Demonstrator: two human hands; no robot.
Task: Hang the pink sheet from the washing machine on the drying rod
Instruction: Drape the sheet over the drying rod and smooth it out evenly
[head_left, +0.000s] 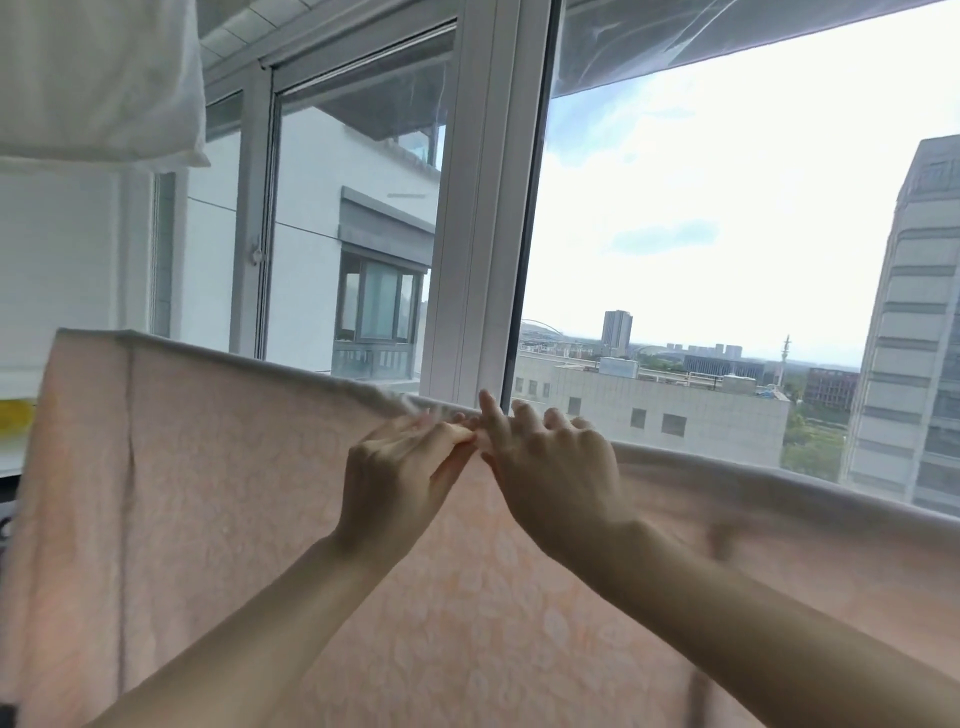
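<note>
The pink sheet (218, 467), pale with a faint leaf pattern, hangs spread across the lower half of the view, its top fold running from upper left down to the right. The drying rod is hidden under that fold. My left hand (400, 467) pinches the sheet at the top fold near the middle. My right hand (550, 462) sits right beside it, fingers curled over the same fold and index finger raised. The two hands touch each other.
A white cloth (98, 78) hangs at the top left. Behind the sheet stand window frames (483, 208) and glass with buildings outside. A yellow object (15, 415) shows at the left edge.
</note>
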